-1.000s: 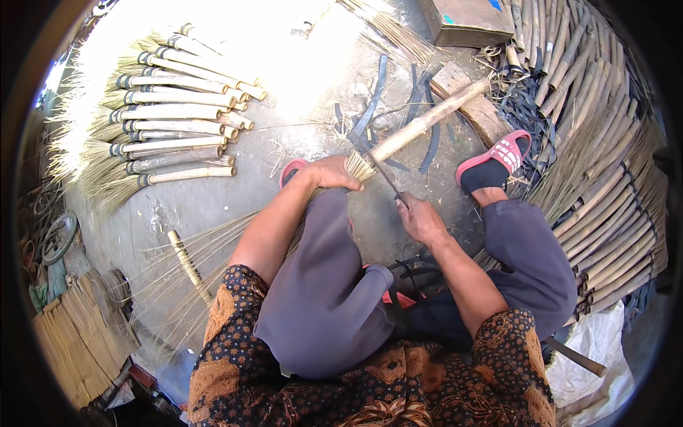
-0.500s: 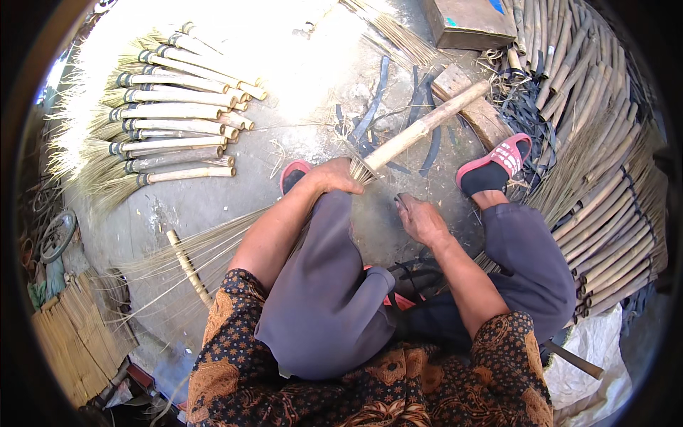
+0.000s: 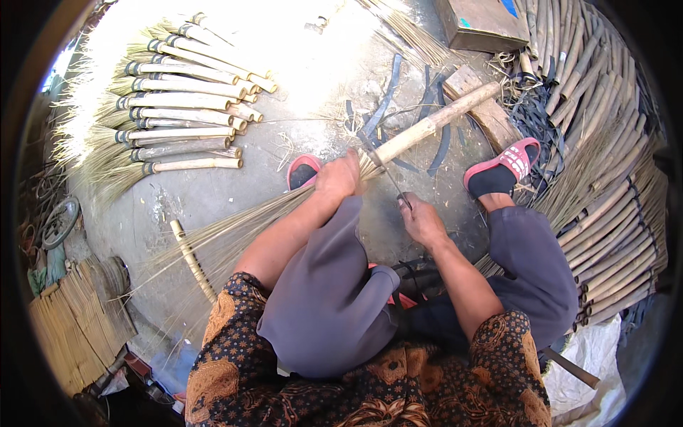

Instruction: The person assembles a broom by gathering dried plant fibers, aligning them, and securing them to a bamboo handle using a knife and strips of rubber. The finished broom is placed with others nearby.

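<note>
My left hand (image 3: 337, 176) is closed around the bristles (image 3: 284, 215) of a hand broom, just below the end of its bamboo handle (image 3: 435, 125). The handle points up and to the right, while the long, thin bristles fan out to the lower left, under my left forearm. A narrow dark strip (image 3: 392, 181), apparently rubber, wraps the joint between bristles and handle. From there it runs taut to my right hand (image 3: 424, 222), whose fingers pinch its end.
Several bound brooms (image 3: 188, 103) lie in a row at the upper left. Loose dark strips (image 3: 388, 92) and a wooden block (image 3: 484, 110) are beyond the handle. Bamboo handles (image 3: 612, 249) are piled at the right. A short bamboo stick (image 3: 191, 256) rests at left.
The strip now stretches visibly between the joint and my right hand. My left hand has shifted slightly, and the whole view has moved a little.
</note>
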{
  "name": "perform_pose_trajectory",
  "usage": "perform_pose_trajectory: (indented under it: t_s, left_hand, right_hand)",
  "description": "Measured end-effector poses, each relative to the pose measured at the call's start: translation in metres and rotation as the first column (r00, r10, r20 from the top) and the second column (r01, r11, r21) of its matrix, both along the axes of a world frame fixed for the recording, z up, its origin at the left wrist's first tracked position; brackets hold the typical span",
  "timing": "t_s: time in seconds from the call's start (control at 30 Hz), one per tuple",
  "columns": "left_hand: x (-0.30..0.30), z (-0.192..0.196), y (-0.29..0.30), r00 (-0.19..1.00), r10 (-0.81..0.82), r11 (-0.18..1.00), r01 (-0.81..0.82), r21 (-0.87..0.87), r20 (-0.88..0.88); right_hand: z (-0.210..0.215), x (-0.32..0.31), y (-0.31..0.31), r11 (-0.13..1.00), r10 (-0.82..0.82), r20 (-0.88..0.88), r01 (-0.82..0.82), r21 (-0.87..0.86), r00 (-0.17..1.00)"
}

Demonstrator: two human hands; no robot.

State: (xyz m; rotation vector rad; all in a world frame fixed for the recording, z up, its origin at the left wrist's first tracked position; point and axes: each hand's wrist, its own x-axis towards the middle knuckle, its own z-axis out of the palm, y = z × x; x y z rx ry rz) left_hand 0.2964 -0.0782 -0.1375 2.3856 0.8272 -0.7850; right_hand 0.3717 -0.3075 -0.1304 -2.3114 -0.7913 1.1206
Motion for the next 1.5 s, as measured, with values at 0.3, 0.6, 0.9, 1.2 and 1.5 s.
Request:
perform_pose_trajectory:
  t_s: [0.3, 0.6, 0.9, 1.2, 1.5]
  left_hand:
    - [0.003, -0.039, 0.041, 0.982, -0.005, 0.807, 0.114, -0.579, 0.186]
    - [0.002, -0.04, 0.06, 0.987, 0.081, 0.473, -0.161, -0.867, -0.139]
    - [-0.003, -0.052, 0.056, 0.942, 0.144, 0.173, -0.326, -0.929, -0.304]
    - [-0.01, -0.062, 0.063, 0.939, 0.129, 0.069, -0.33, -0.941, -0.32]
    - [-0.014, -0.071, 0.064, 0.943, 0.135, 0.066, -0.315, -0.947, -0.304]
  right_hand:
    - [0.001, 0.006, -0.009, 0.999, 0.049, 0.061, -0.05, 0.007, 0.997]
    - [-0.001, 0.002, -0.004, 1.0, -0.023, 0.041, 0.022, 0.019, 0.999]
    - [-0.018, -0.007, -0.005, 0.998, -0.036, 0.035, 0.035, 0.047, 0.999]
    - [-0.032, -0.023, 0.002, 0.94, -0.329, 0.524, 0.222, 0.257, 0.785]
    - [0.0, 0.045, 0.138, 0.48, 0.792, 0.538, -0.839, -0.254, 0.29]
